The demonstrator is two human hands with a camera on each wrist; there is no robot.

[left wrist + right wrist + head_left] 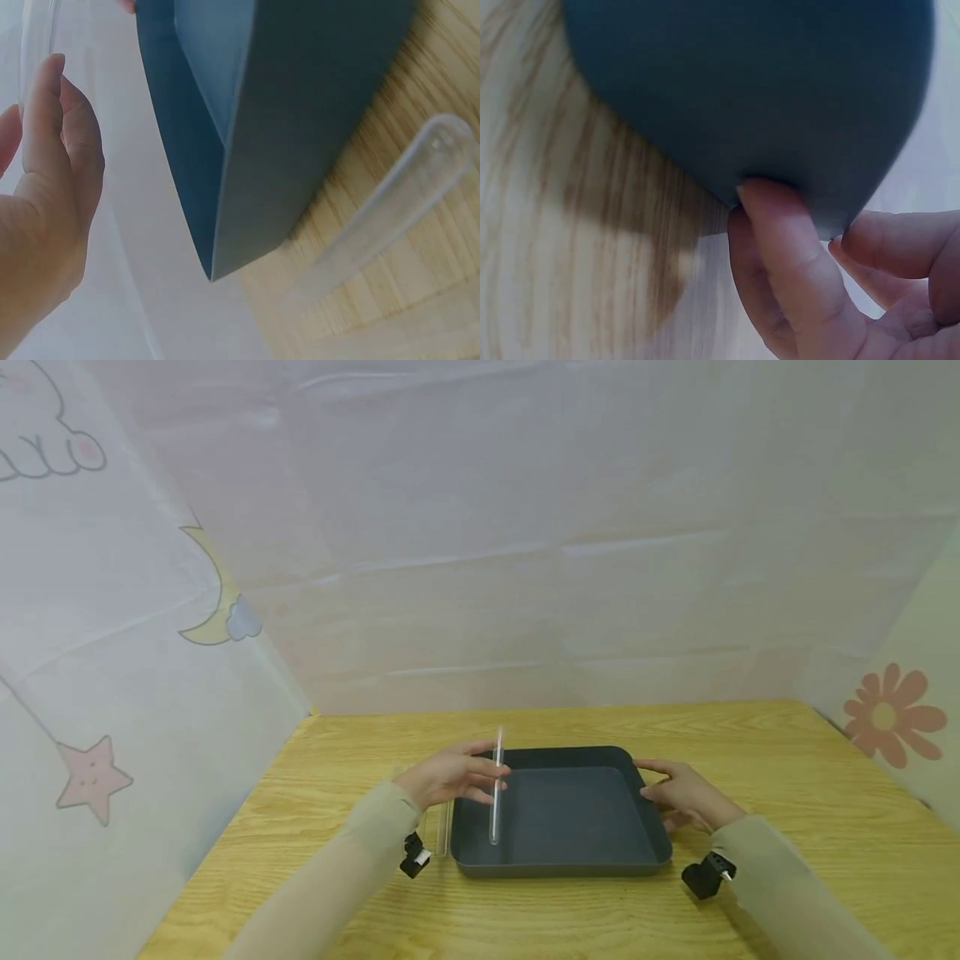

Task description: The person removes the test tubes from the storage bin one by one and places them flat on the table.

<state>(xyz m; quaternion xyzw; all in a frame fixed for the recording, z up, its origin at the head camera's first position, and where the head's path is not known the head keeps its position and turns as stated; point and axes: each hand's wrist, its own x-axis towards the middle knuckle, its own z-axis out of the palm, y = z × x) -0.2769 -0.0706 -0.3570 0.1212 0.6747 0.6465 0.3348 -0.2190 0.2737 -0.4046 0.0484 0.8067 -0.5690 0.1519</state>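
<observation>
My left hand (457, 774) pinches a clear test tube (497, 793) between thumb and fingers. The tube stands nearly upright in front of the left part of a dark grey rectangular tray (562, 869), its rounded end down. In the left wrist view, only part of the held tube (37, 52) shows beyond the fingertips. My right hand (686, 795) holds the tray's right side; in the right wrist view, one finger (787, 247) presses the tray's outer wall (757, 97) while other digits meet its rim.
More clear tubes (443, 831) lie on the wooden table (360, 910) just left of the tray; the left wrist view shows one tube (390, 202) close up. A pale sheet (525, 610) hangs behind the table, with printed sheets at both sides.
</observation>
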